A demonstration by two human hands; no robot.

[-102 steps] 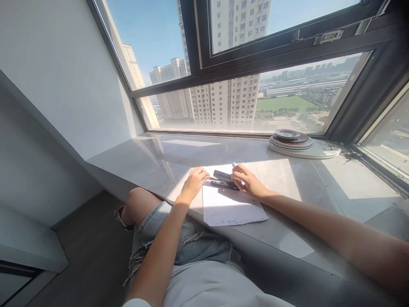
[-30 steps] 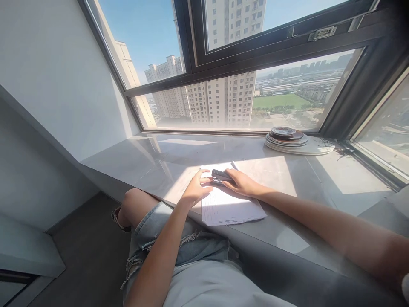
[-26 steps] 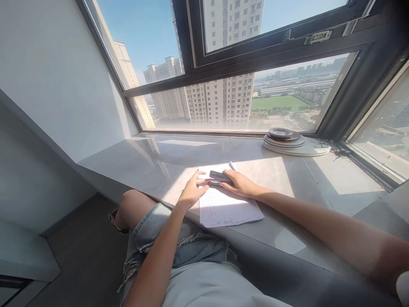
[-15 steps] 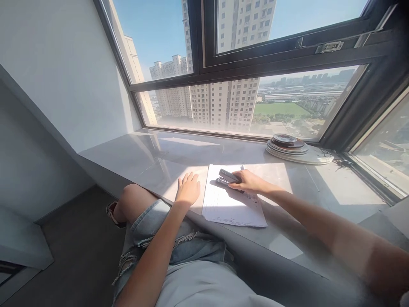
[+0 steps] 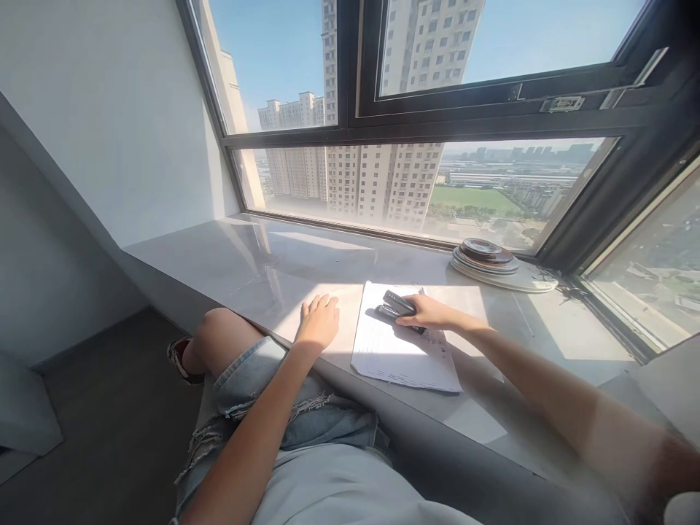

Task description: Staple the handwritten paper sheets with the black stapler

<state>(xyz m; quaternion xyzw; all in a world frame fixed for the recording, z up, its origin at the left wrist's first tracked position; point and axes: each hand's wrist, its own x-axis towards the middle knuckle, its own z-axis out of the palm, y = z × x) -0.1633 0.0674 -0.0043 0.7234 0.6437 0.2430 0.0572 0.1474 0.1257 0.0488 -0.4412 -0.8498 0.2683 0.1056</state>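
Note:
My right hand [image 5: 429, 312] is wrapped round a black stapler [image 5: 398, 304], whose front end points left over the paper. Beneath it lies a stack of white paper [image 5: 402, 359] with faint print and some dark marks near its right side. Whether the stapler touches the paper or hovers just over it I cannot tell. Left of the paper, my left hand [image 5: 319, 321] rests palm down on the pale sill, fingers stretched out and holding nothing. A narrow strip of sill separates it from the sheets.
A stack of plates or round mats [image 5: 484, 261] stands at the back right by the window. Dark thin cords [image 5: 569, 288] lie beside it. The dark window frame [image 5: 350, 136] bounds the sill [image 5: 306, 255] behind. My bent knee [image 5: 222, 332] is at the front edge.
The view has shifted and tilted slightly. My right hand still holds the stapler over the paper, and my left hand stays flat on the sill.

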